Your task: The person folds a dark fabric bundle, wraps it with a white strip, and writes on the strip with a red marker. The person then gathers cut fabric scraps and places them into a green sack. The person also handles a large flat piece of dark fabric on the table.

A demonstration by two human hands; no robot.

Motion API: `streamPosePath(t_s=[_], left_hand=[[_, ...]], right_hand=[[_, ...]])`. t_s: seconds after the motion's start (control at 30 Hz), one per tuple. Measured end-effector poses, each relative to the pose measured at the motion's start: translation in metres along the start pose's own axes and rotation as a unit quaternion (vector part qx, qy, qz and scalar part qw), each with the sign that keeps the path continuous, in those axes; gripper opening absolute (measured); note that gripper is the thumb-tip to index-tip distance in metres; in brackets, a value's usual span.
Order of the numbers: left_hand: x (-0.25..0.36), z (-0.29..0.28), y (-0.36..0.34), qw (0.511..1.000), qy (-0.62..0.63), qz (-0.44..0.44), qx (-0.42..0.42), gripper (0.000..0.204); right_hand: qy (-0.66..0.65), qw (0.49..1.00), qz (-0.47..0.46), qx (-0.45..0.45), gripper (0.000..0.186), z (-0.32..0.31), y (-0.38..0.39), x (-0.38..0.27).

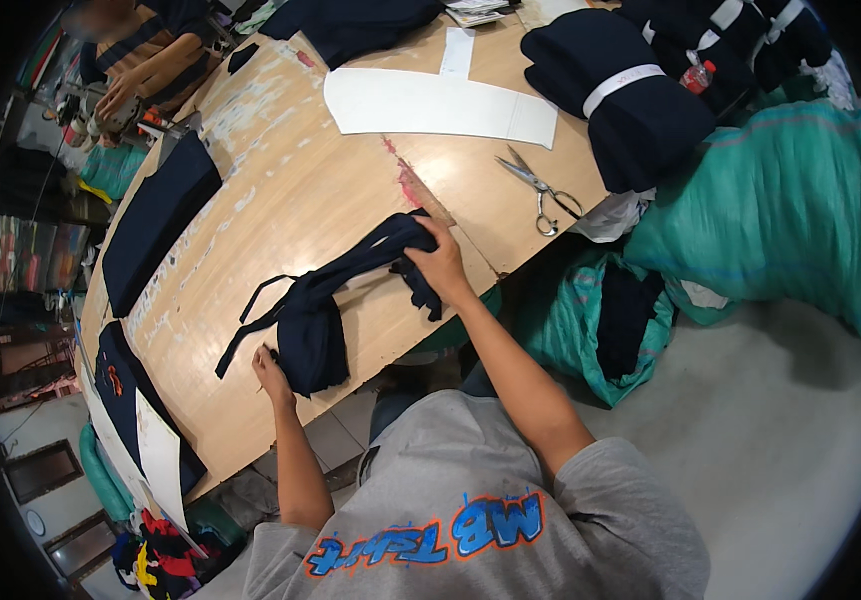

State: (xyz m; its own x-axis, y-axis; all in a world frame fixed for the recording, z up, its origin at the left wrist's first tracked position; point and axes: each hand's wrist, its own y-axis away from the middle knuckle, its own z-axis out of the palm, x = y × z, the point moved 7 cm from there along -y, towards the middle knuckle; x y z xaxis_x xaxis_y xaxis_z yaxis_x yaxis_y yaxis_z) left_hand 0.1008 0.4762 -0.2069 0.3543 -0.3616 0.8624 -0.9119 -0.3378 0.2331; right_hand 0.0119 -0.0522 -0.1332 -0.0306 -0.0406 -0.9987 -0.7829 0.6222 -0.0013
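Note:
Dark navy fabric pieces (312,335) lie bunched at the front edge of the wooden table, with thin strips trailing off to the left. My right hand (437,262) is closed on the right end of this navy fabric, where a ragged bit hangs down below the palm. At the lower left corner of the same fabric, my left hand (272,375) pinches its edge between the fingers. A pair of metal scissors (540,190) rests to the right of my right hand, blades apart, near the table's edge.
On the wooden table (240,225) lie a white pattern piece (430,103), navy cut panels (162,220) at left, and a tied navy fabric bundle (615,110). Green sacks (760,205) stand at right. Another person (155,60) works at the far left.

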Motion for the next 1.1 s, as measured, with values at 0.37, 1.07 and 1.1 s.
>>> streamPosePath(t_s=[0.37,1.07,1.1], left_hand=[[0.168,0.157,0.126,0.872,-0.331,0.325,-0.154,0.064],[0.123,0.133,0.132,0.761,-0.381,0.447,-0.276,0.105],[0.12,0.114,0.13,0.797,-0.354,0.417,-0.256,0.111]], right_hand=[[0.04,0.999,0.012,0.032,0.054,-0.143,0.02,-0.011],[0.029,0.909,-0.184,-0.374,0.051,0.112,0.062,-0.121],[0.11,0.895,-0.182,-0.393,0.061,0.129,0.069,-0.106]])
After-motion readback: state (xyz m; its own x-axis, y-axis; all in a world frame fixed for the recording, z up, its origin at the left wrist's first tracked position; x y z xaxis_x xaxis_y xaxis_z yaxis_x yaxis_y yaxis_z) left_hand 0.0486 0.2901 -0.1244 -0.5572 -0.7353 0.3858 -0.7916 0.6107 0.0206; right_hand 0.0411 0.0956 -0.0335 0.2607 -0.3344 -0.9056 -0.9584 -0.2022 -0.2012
